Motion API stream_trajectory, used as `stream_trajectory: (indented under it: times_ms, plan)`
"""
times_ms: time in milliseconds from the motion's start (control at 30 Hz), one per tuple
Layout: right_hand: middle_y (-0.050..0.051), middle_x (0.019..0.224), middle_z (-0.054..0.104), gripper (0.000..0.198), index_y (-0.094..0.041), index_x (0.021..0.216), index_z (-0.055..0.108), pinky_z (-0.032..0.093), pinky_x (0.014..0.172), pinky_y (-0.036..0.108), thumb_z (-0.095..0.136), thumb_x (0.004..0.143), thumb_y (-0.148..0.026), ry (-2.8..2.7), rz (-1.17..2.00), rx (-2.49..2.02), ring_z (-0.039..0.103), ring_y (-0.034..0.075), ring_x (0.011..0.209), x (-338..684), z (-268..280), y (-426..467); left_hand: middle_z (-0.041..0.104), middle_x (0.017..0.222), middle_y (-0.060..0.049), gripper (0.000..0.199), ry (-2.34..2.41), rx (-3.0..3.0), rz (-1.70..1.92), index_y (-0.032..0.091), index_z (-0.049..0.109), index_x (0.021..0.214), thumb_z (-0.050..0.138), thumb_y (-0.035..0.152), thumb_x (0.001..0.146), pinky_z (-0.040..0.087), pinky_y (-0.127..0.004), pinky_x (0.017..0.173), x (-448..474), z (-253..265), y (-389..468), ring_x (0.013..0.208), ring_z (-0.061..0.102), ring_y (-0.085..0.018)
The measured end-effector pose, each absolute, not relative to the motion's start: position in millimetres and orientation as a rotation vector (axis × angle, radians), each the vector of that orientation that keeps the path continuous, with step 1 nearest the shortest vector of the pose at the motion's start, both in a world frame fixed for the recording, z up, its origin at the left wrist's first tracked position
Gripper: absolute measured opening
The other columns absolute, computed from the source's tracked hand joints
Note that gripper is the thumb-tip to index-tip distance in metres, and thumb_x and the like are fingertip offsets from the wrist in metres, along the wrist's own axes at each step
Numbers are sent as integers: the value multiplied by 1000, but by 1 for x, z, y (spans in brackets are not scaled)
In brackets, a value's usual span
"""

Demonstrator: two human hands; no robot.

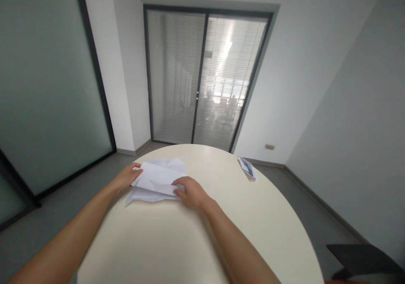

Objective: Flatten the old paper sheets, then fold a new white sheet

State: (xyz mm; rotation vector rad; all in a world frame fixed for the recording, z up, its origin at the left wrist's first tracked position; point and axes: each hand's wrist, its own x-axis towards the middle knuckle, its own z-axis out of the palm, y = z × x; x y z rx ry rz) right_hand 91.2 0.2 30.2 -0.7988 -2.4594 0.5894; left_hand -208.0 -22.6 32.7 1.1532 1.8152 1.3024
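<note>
A folded white sheet of paper (158, 176) is stretched between my two hands above the left part of the round table (253, 225). At its left edge, my left hand (127, 175) pinches the paper between thumb and fingers. My right hand (192, 192) grips the lower right edge, its fingertips curled round the fold. More creased white paper (145, 195) shows beneath and behind the held part. Whether this is the same sheet or a separate one, I cannot tell.
A small printed card or leaflet (247, 168) lies near the table's far right edge. Part of a black chair (363, 258) shows at the lower right. Beyond the table stand a glass door with blinds (177, 86) and a frosted glass panel (47, 86).
</note>
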Motion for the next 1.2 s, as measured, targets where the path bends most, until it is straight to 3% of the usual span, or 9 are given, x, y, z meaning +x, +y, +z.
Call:
stream_trajectory:
  times_ms: [100, 200, 300, 367, 533, 700, 833, 1000, 1200]
  plan:
    - [6, 118, 72, 28, -22, 111, 72, 46, 100, 33, 55, 91, -16, -2589, 492, -691, 64, 21, 112, 86, 21, -8, 69, 68, -4, 36, 1829, 1099, 1267, 18, 65, 86, 76, 29, 54, 48, -28, 54, -220, 16, -25, 67, 66, -26]
    - [4, 115, 73, 35, -23, 109, 72, 47, 98, 31, 52, 86, -7, -2710, 429, -614, 64, 19, 110, 86, 12, -13, 73, 95, -12, 53, 2004, 1292, 1142, 17, 64, 106, 74, 21, 54, 54, -37, 74, -221, 3, -26, 88, 69, -32]
    - [6, 116, 72, 36, -21, 110, 72, 46, 100, 31, 51, 85, -6, -2729, 390, -574, 63, 19, 112, 86, 5, -18, 57, 137, -18, 63, 2186, 1806, 1026, 15, 59, 123, 69, 18, 60, 40, -43, 108, -205, 1, -26, 129, 52, -35]
    - [9, 120, 70, 31, -19, 113, 71, 46, 101, 31, 54, 88, -13, -2729, 403, -553, 63, 20, 113, 86, 4, -20, 46, 150, -15, 59, 2045, 2125, 814, 18, 59, 127, 65, 21, 68, 32, -43, 116, -183, 6, -26, 141, 39, -33]
    - [8, 127, 68, 35, -22, 123, 68, 45, 102, 32, 59, 92, -36, -2676, 534, -557, 60, 21, 118, 113, 18, -7, 58, 134, -19, 31, 2106, 2158, 125, 17, 68, 108, 60, 25, 80, 44, -50, 101, -107, 23, -17, 125, 52, -38]
    - [12, 114, 70, 29, -20, 111, 74, 44, 99, 39, 50, 93, -22, -2187, 58, -1399, 61, 26, 111, 213, 34, 44, 56, 136, -16, 37, 2036, 2348, 382, 18, 59, 127, 46, 30, 95, 45, -39, 97, -31, 18, -7, 124, 53, -29]
    - [17, 120, 65, 34, -19, 119, 71, 46, 89, 37, 50, 94, -25, -1811, -196, -1995, 59, 29, 111, 300, 23, 73, 38, 156, -19, 51, 2060, 2299, 353, 17, 50, 141, 41, 42, 98, 32, -54, 110, -5, -5, -11, 141, 35, -39]
    - [16, 120, 65, 37, -24, 114, 74, 45, 87, 39, 42, 98, -33, -1782, -250, -2151, 61, 29, 110, 332, 6, 85, 43, 153, -16, 48, 2061, 2337, 305, 19, 50, 142, 36, 23, 96, 30, -59, 110, -5, -18, -15, 141, 36, -37]
    - [20, 118, 67, 38, -14, 105, 76, 44, 87, 42, 40, 97, -26, -1772, -343, -2135, 62, 32, 109, 326, 7, 89, 55, 139, -18, 42, 2102, 2349, 381, 14, 60, 128, 42, 19, 91, 37, -53, 106, 2, -12, -14, 130, 46, -35]
